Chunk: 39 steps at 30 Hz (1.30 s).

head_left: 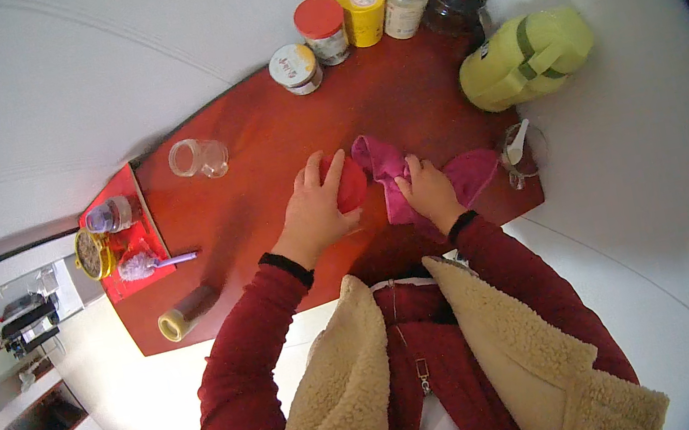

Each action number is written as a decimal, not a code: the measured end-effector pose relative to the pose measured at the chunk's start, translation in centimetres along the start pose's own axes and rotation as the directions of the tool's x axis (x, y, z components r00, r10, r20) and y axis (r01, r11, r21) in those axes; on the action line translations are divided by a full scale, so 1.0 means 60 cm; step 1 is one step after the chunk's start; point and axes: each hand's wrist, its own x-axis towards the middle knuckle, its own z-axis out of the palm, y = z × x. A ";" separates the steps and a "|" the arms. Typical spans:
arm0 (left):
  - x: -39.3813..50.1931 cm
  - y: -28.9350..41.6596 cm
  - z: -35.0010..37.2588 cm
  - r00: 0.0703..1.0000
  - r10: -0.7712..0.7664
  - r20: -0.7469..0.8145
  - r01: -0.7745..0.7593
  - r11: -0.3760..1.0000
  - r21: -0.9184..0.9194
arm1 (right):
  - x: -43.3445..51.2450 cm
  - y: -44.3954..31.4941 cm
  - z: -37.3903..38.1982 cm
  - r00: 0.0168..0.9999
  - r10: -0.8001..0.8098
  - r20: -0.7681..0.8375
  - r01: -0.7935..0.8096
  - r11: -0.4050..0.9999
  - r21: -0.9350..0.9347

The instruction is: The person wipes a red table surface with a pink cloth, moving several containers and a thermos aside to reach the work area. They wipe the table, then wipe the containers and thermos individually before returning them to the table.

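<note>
My left hand (314,207) is around a round red lid (350,185), with the thumb at its near edge and the fingers along its far left side. Whether anything lies beneath the lid is hidden. My right hand (431,195) grips a bunched pink cloth (387,163) just right of the lid. One end of the cloth spreads out towards the table's right side. Both hands are low over the red-brown wooden table (276,131). A clear jar (198,158), lying on its side or strongly tilted in this view, is to the left, apart from my hands.
Along the wall stand a white-lidded jar (296,70), a red-lidded canister (321,29), a yellow canister (363,12), a clear-lidded tub (406,1) and a dark jar (452,9). At right are a yellow-green covered flask (524,60) and a glass cup (529,156) with a white spoon. A cylindrical container (187,314) stands front left.
</note>
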 end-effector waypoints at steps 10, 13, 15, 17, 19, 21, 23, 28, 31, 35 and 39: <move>0.131 -0.052 -0.148 0.854 -0.044 -0.518 0.008 0.997 -0.071 | 0.006 0.009 0.013 1.000 -0.012 -0.007 0.011 1.000 -0.025; 0.191 -0.061 -0.205 0.823 -0.074 -0.563 0.071 0.997 -0.028 | 0.006 0.008 0.015 0.999 0.025 0.045 -0.022 0.998 -0.060; 0.225 -0.059 -0.217 0.867 -0.155 -0.473 0.164 0.986 -0.021 | 0.005 0.007 0.014 1.000 0.005 0.020 -0.004 0.999 -0.048; 0.250 -0.060 -0.221 0.881 -0.183 -0.436 0.197 0.980 -0.014 | 0.004 0.006 0.011 1.000 0.002 0.017 -0.002 0.999 -0.036; 0.267 -0.060 -0.218 0.883 -0.197 -0.426 0.207 0.978 -0.022 | 0.004 0.005 0.007 1.000 0.018 0.025 -0.018 1.000 -0.013; 0.278 -0.063 -0.213 0.881 -0.199 -0.430 0.204 0.978 -0.035 | 0.004 0.004 0.004 0.999 0.015 0.035 -0.014 1.000 -0.011; 0.281 -0.067 -0.206 0.874 -0.194 -0.446 0.192 0.980 -0.050 | 0.004 0.002 0.003 0.999 0.016 0.042 -0.015 1.000 -0.005; 0.272 -0.091 -0.170 0.820 -0.151 -0.552 0.130 0.989 -0.078 | 0.006 0.002 0.004 0.998 0.033 0.054 -0.031 0.999 -0.030; 0.252 -0.115 -0.128 0.740 -0.260 -0.620 0.125 0.959 -0.253 | 0.006 0.002 0.005 1.000 0.019 0.020 -0.018 1.000 -0.017; 0.226 -0.135 -0.058 0.841 -0.502 -0.201 0.170 0.599 -0.783 | 0.005 0.002 0.005 1.000 -0.021 -0.019 0.020 0.997 -0.069; 0.249 -0.129 0.005 0.849 -0.467 0.246 0.170 -0.200 -0.965 | 0.002 0.001 0.004 0.999 -0.028 -0.033 0.025 0.996 -0.091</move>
